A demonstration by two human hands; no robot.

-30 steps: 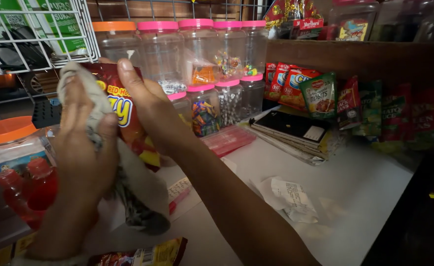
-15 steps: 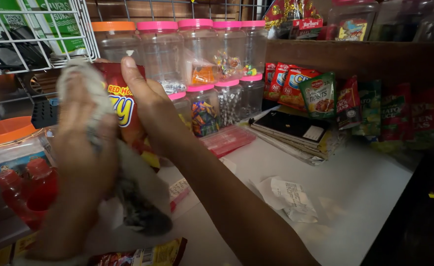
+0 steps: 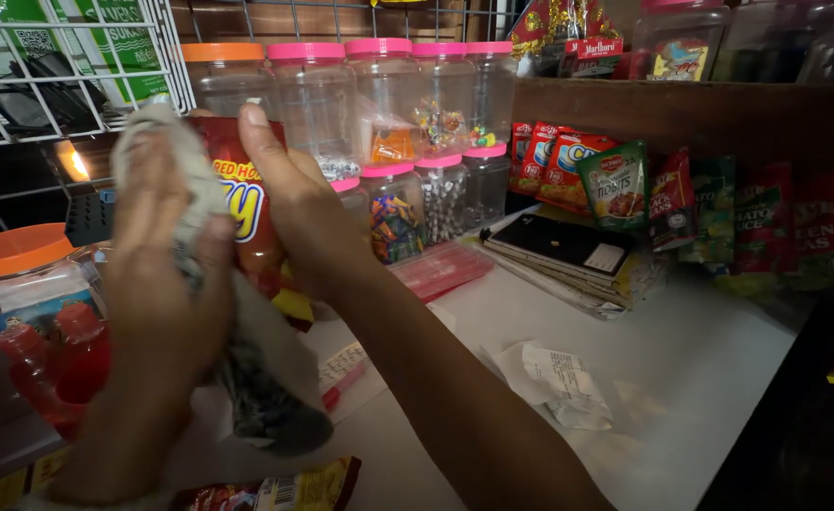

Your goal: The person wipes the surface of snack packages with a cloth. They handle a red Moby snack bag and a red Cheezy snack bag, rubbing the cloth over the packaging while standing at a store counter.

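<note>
Hardly changed from a moment ago. Left hand (image 3: 166, 274) pressing grey cloth (image 3: 246, 369) against red snack bag (image 3: 246, 227), right hand (image 3: 303, 213) gripping bag, above white counter (image 3: 682, 378). Behind, pink-lidded jars (image 3: 393, 95) with sweets; orange-lidded jar (image 3: 19, 284) with red bottles (image 3: 81, 345).

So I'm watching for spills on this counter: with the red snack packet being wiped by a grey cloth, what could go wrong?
The left hand rubs the grey cloth over the red snack packet pinched by the right hand; hard rubbing might crush it. The cloth's hanging tail could drag the red pen below. The pink-lidded clear plastic jars stand close behind; an elbow swing could topple one.
</note>
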